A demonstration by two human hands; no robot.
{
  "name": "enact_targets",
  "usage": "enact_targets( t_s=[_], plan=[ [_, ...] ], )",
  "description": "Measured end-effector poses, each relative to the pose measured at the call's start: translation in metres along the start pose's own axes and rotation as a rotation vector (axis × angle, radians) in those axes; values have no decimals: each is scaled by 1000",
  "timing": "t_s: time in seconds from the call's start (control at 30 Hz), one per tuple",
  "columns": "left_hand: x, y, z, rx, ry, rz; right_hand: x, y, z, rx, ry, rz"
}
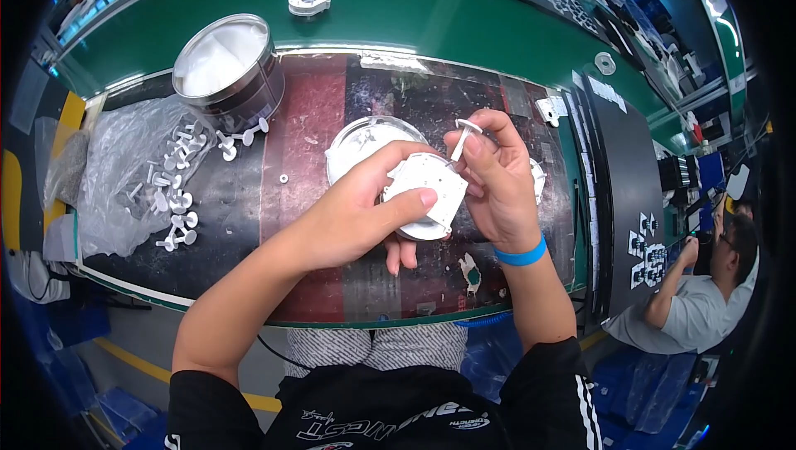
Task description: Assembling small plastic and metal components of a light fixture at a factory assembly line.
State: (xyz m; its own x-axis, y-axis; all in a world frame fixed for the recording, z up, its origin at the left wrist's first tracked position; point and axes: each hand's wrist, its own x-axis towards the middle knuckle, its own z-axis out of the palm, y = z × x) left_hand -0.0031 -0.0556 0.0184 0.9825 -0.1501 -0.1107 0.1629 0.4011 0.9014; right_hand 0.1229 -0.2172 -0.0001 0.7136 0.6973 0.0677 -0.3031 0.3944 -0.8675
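My left hand point(365, 205) is closed around a white plastic housing point(429, 189), roughly round with one flat edge, its thumb pressed on the top face. Between thumb and fingers, my right hand point(497, 176) pinches a white flanged pin point(461, 145), disc end up and thin stem slanting down toward the housing's upper right edge. Whether the stem's tip touches the housing I cannot tell. Behind my left hand lies a round tin lid point(352, 136) with white stuff in it. Another small white part point(538, 180) is partly hidden by my right hand.
A metal tin point(267, 89) with white contents stands at the back left. Beside it, a clear plastic bag point(116, 168) spills several white pins point(178, 201). A white housing point(309, 2) sits on the green surface. Black boards point(618, 193) stand at the right; a co-worker point(705, 292) sits beyond.
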Motion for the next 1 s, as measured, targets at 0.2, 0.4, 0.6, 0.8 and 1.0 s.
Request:
enact_targets(
  t_s=[0.2,0.4,0.6,0.8,1.0],
  plan=[
    [1,-2,-1,-2,-5,2,0,1,1,-22,16,4],
    [2,0,-2,-58,-38,-49,-3,-1,2,-328,-10,-291],
    [1,-3,-2,-94,-61,-23,-3,-12,-7,-566,-216,-428],
    [2,-3,-3,-85,-10,44,4,-11,-6,-632,-266,-431],
    [1,8,-9,-97,76,117,5,-11,-6,-468,-60,-396]
  ],
)
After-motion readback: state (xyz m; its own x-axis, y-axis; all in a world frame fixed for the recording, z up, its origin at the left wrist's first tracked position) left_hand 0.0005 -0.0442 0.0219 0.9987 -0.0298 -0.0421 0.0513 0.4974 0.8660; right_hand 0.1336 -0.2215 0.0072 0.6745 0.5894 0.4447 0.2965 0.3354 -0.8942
